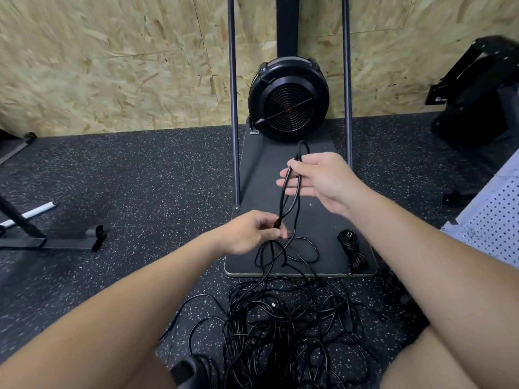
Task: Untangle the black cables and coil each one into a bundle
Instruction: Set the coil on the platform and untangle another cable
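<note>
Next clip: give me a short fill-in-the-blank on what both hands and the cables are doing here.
1. The left hand pinches a thin black cable whose loop the ___ hand holds up.
2. The finished coiled black cable bundle lies on the dark rectangular ___.
3. The tangled pile of black cables lies on the speckled black rubber ___.

Missing words: right; mat; floor

Glossy black cables [280,327] lie below the hands on matt, white-flecked rubber floor [140,178]. Beyond the right hand [317,181], a ribbed black plastic fan [289,102] stands between smooth metal poles [233,108], before a rough wood-chip wall [98,66].
</note>
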`<state>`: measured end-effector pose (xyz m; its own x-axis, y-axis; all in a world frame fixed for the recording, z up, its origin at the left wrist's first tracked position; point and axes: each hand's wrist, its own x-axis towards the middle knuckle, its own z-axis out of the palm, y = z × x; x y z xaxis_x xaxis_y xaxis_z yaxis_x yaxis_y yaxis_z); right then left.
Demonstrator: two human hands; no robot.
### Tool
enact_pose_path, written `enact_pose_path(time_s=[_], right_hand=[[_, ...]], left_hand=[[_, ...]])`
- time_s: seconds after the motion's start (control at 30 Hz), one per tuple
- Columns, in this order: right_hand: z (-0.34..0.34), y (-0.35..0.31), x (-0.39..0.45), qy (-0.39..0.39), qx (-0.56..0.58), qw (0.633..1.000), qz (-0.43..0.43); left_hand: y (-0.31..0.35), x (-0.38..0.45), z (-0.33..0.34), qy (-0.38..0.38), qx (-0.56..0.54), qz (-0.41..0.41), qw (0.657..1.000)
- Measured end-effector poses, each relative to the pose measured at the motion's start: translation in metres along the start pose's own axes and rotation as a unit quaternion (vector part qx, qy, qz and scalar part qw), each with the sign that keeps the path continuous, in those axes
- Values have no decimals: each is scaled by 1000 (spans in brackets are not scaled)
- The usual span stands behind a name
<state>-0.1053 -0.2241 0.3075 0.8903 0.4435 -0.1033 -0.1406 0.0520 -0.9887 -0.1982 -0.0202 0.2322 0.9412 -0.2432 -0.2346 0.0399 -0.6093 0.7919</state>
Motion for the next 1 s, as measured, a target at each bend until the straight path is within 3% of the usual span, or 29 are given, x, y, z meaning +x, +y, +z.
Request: enact_pose_path(time_s=[0.1,0.17,0.27,0.37,0.47,0.67,0.77,0.9,1.0], right_hand=[[-5,4,5,-9,59,998,13],[-11,9,9,-19,39,998,38],[-19,23,7,-52,-128,988,72],[-19,44,3,-101,-281,949,97],[-8,58,-5,-183,-358,907,122],[18,71,-16,-218,-228,937,149],[18,67,-15,-195,-211,947,142],[14,56,-12,-103,-189,972,95],[8,48,-6,-68,-182,979,61]], left_hand=[[7,1,-2,43,-36,3,998],[12,2,-3,74,-69,9,995],[21,6,-10,117,-119,12,986],[34,11,-18,165,-178,28,970],[50,17,-23,209,-252,37,944],[58,27,-29,237,-351,14,906],[53,29,-33,214,-385,-27,897],[44,27,-34,134,-371,-87,915],[34,22,-33,90,-325,-84,938]])
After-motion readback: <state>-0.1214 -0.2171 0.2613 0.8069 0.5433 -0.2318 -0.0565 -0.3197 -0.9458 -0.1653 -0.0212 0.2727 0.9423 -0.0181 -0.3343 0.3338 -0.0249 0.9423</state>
